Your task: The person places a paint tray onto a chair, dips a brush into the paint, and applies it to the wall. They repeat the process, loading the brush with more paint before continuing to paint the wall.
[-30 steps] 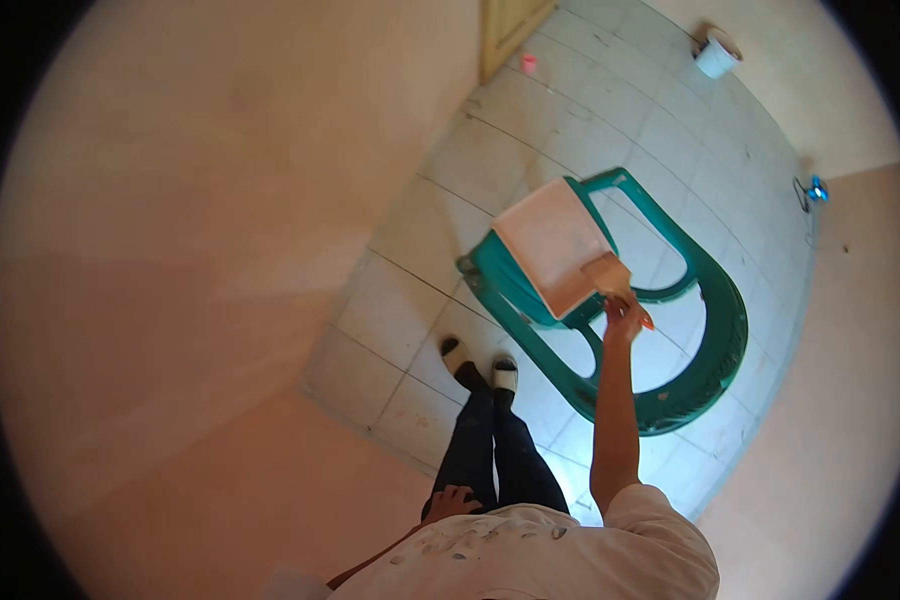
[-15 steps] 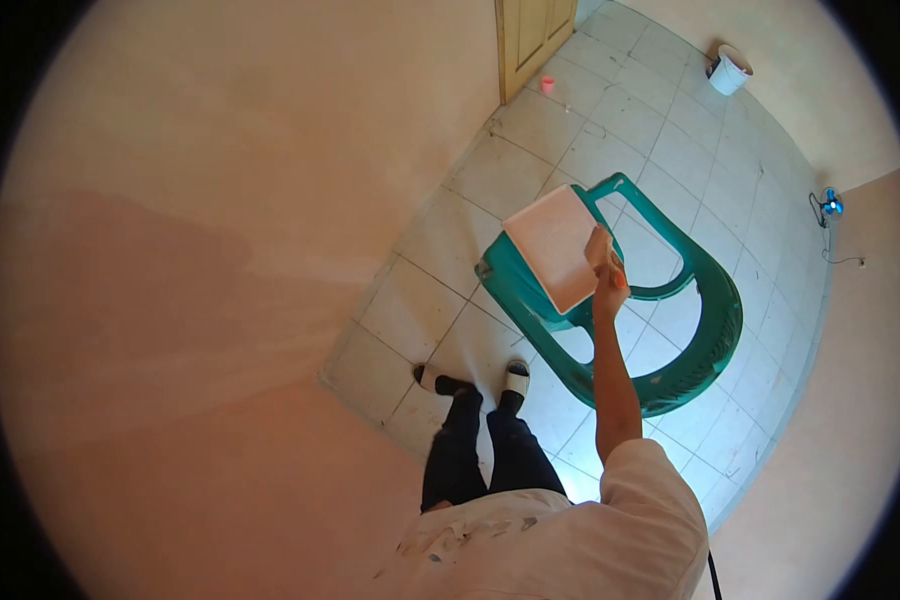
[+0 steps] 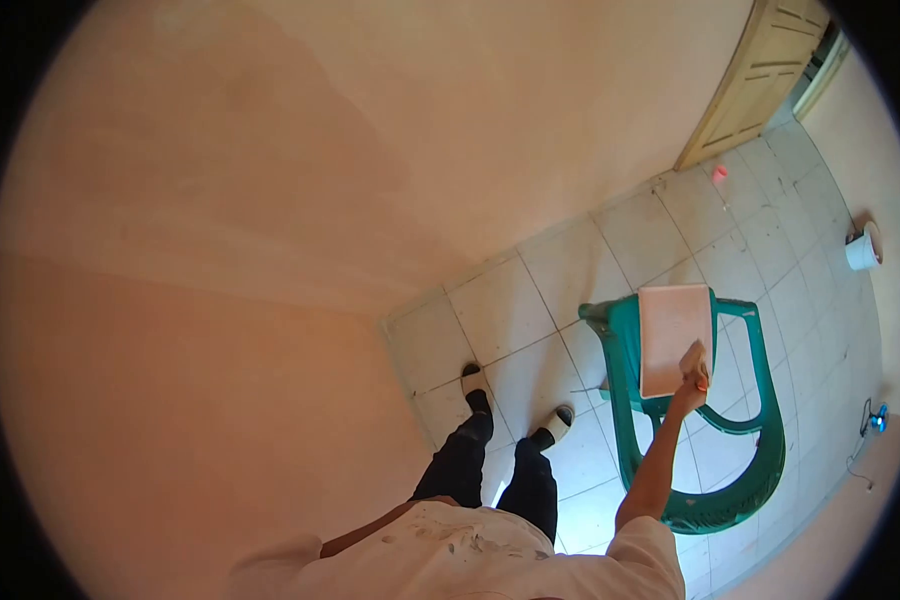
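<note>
My right hand (image 3: 692, 390) is closed around a paintbrush (image 3: 694, 358) whose wide head is coated in peach paint; a bit of orange shows at its handle. The brush is over the near right edge of a shallow paint tray (image 3: 670, 325), which is coated in the same peach colour. That tray rests on the seat of a green plastic chair (image 3: 625, 400). Of my left arm, only part of the forearm (image 3: 370, 525) shows beside my paint-spotted shirt; the hand itself is hidden.
Peach walls (image 3: 220, 400) meet in a corner close to my left. On the tiled floor (image 3: 510, 300) are a pink cup (image 3: 719, 174), a white bucket (image 3: 863, 248) and a small blue fan (image 3: 877, 418) with a cord. A wooden door (image 3: 755, 80) stands at the upper right.
My view has turned left, so the chair, tray and door appear farther right and lower. The paintbrush remains in my right hand at the tray. My feet are now farther apart.
</note>
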The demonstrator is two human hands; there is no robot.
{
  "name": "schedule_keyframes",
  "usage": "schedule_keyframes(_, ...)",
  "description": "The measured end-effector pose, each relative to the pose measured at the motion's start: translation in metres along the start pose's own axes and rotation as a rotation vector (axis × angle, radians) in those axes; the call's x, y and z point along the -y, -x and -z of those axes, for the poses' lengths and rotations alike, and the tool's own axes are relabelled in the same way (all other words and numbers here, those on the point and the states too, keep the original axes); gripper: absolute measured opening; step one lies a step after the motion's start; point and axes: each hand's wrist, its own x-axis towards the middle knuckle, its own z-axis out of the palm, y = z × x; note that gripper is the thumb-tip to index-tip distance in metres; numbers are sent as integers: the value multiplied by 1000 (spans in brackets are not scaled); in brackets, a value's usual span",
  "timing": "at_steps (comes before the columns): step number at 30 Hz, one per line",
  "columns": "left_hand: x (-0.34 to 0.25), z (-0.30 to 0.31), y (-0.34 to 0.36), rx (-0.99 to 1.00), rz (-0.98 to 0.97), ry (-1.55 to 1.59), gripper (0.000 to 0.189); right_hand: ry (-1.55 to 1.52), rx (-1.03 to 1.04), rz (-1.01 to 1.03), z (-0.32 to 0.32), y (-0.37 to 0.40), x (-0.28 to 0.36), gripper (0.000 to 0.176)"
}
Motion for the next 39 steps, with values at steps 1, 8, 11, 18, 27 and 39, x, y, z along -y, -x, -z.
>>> schedule_keyframes(1, 3, 16, 1, 21, -6, 2, 54, -6, 0, 4, -3, 8, 6, 28)
schedule_keyframes(8, 50, 114, -23, 195, -30, 10, 58, 80, -123, -52, -24, 29, 25, 34)
schedule_keyframes(11, 13, 169, 10, 444, -75, 121, 68, 81, -109, 123, -27, 39, 23, 34)
schedule_keyframes(18, 39, 253, -92, -900, -550, 177, 38, 298, -40, 109, -33, 2, -21, 33)
schedule_keyframes(27, 74, 343, -205, -1047, -262, -317, 38, -388, -228, 58, 5, -42, 5, 35)
schedule_keyframes(39, 47, 481, -300, -1304, -429, -379, 34, -1303, 487, 129, -233, 137, 127, 35)
